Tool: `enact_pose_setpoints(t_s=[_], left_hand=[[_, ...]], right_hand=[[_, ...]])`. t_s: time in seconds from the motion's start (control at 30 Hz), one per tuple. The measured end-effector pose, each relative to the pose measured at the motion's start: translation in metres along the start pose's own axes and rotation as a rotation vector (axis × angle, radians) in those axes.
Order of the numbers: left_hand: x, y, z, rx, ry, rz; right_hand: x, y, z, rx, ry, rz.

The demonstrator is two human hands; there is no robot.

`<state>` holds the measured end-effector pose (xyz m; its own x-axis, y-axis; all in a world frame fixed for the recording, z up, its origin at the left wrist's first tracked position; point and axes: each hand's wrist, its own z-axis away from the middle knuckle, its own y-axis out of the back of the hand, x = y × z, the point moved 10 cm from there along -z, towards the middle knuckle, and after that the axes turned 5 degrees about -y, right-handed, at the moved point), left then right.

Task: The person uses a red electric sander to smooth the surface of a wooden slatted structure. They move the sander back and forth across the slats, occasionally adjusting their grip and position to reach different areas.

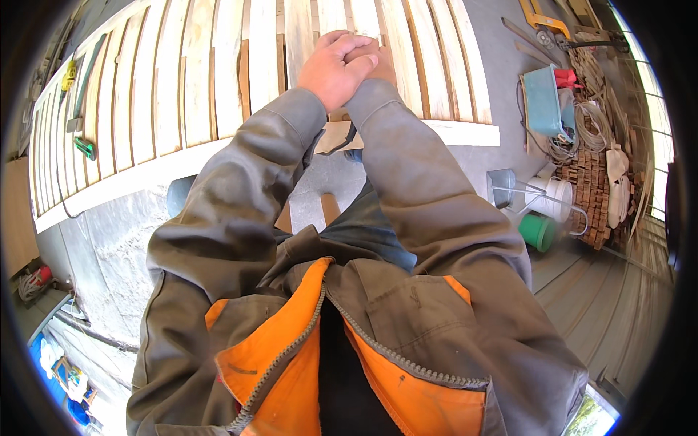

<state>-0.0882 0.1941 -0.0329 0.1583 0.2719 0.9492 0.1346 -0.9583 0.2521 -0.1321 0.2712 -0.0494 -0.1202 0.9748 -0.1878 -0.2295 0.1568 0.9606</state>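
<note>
My two hands meet over a panel of pale wooden slats, near its front edge. My left hand lies across my right hand, its fingers folded over the back of it. The left hand covers most of the right hand's fingers, so I cannot tell whether anything is under them. Beneath my wrists a dark curved strap or cord hangs by the panel's front edge. Both forearms reach forward in grey-brown sleeves.
On the panel's left lie a green-handled tool and a yellow tool. At right stand a light-blue bin, a white bucket, a green bucket and stacked wood pieces. A blue-grey container sits below the panel.
</note>
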Motion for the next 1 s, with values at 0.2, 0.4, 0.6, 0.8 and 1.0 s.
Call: enact_pose_setpoints(t_s=[0.2,0.4,0.6,0.8,1.0], left_hand=[[0.001,-0.007,0.024,0.017,-0.035,-0.016],[-0.001,-0.006,0.009,0.003,-0.078,-0.025],[-0.008,-0.005,0.008,-0.02,-0.042,0.011],[-0.007,-0.008,0.021,-0.005,-0.048,0.037],[-0.002,-0.006,0.017,0.013,-0.092,0.013]], right_hand=[[0.01,-0.005,0.028,-0.067,-0.041,-0.058],[0.008,-0.003,0.011,0.037,-0.019,-0.034],[0.002,-0.002,0.016,-0.03,-0.027,-0.003],[0.007,-0.003,0.029,-0.057,-0.043,0.009],[0.003,0.006,0.027,0.056,-0.056,-0.027]])
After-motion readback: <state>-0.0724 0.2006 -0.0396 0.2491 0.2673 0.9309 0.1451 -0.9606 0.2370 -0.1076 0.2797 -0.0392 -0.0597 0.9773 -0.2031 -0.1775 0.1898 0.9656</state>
